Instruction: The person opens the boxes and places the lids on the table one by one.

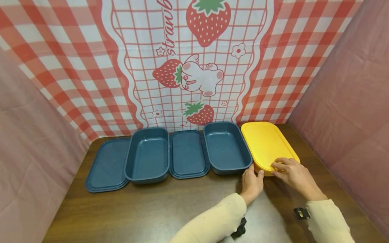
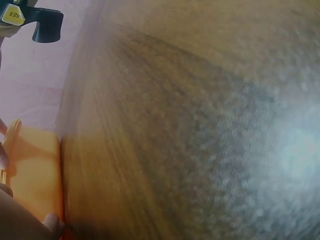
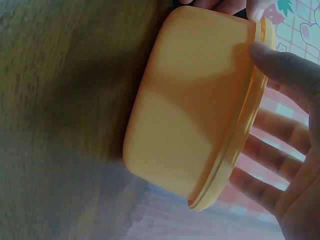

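A yellow rectangular food container (image 1: pixel 265 143) with its yellow lid on top stands at the right end of the row. At its near left corner, my left hand (image 1: pixel 252 184) holds the wall, thumb in front and fingers by the left side. My right hand (image 1: pixel 293 173) rests on the lid near the front edge; in the right wrist view its thumb (image 3: pixel 282 62) touches the lid's rim and its spread fingers lie over the top. The orange-looking side wall (image 3: pixel 190 95) of the container faces that camera. Just left stands an open blue container (image 1: pixel 226 148), close to my left fingers.
Further left are a blue lid (image 1: pixel 188 153) lying flat, a second open blue container (image 1: pixel 149 155) and another blue lid (image 1: pixel 107 165). A checked strawberry cloth (image 1: pixel 197 67) hangs behind the brown table (image 1: pixel 136 209). Pink cloth (image 1: pixel 343 111) closes the sides.
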`<state>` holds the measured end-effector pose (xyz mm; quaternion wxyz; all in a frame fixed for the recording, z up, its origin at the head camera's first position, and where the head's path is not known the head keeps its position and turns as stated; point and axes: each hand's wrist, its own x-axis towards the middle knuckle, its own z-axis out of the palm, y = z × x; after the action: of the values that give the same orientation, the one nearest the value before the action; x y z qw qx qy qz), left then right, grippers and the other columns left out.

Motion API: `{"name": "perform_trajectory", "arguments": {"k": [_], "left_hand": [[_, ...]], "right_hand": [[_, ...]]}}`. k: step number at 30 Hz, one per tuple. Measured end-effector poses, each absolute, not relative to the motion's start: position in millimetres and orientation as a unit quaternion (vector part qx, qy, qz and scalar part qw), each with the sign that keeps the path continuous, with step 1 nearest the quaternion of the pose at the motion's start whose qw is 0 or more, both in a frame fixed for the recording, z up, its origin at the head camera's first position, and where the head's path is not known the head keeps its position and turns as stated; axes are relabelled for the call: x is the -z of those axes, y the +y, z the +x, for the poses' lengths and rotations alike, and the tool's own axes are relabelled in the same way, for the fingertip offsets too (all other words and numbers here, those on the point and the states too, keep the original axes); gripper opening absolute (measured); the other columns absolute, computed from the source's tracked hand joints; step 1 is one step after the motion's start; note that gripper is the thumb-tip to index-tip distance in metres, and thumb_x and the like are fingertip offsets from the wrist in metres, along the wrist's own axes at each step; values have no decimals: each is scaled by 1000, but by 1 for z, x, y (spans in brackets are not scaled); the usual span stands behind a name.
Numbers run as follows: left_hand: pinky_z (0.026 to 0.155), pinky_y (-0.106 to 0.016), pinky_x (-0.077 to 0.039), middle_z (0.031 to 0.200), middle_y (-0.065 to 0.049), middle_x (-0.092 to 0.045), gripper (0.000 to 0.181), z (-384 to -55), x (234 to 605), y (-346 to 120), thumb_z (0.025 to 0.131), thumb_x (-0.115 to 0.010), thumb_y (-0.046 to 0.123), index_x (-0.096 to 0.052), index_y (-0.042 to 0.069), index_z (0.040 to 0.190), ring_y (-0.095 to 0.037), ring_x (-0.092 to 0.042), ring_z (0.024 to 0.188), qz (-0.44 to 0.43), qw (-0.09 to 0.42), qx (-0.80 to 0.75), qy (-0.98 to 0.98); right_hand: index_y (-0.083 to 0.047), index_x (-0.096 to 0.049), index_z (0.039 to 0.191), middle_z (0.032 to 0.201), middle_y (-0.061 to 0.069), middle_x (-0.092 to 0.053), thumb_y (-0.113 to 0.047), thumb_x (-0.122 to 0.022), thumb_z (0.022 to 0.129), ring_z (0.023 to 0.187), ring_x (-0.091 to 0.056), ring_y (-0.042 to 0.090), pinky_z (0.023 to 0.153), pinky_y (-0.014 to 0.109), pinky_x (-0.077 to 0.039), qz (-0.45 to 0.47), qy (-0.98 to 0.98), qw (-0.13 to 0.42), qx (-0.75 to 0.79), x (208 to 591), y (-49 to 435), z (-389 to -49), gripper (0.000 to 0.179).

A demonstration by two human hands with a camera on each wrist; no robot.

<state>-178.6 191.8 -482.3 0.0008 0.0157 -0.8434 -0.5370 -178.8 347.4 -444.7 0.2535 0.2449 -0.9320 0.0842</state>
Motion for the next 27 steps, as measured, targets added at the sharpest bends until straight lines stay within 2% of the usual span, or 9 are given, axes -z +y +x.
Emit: {"name": "perform_trajectory", "arguments": {"k": [4,7,15,27], "left_hand": [[100,-31,-47,126,-7,-66,45,-178,482,191,92,-64,29,-60,9,133,-21,-60,117,18,-7,538,-843],[100,-31,-47,126,-7,-66,46,-178,482,191,92,-64,29,-59,10,134,-22,-60,117,18,-8,537,-844],[99,-32,-47,124,-8,-66,45,-177,480,192,91,-66,28,-60,10,133,-22,-60,116,23,-13,547,-837],[98,-32,-48,122,-7,-67,44,-177,479,190,90,-67,27,-62,10,131,-22,-61,113,32,-8,551,-834]], "right_hand": [[-10,-78,88,84,6,-61,-13,-89,56,72,-53,21,58,37,-46,245,-927,275,-75,446,348,-179,34],[-10,-79,88,82,4,-58,-12,-89,54,70,-49,18,56,33,-42,243,-925,282,-75,446,348,-179,35],[-13,-78,91,84,2,-62,-11,-87,58,74,-54,19,55,38,-47,232,-928,280,-78,444,349,-176,33],[-7,-77,94,83,4,-67,-7,-85,60,78,-59,23,60,43,-50,244,-912,314,-100,444,354,-176,34]]}}
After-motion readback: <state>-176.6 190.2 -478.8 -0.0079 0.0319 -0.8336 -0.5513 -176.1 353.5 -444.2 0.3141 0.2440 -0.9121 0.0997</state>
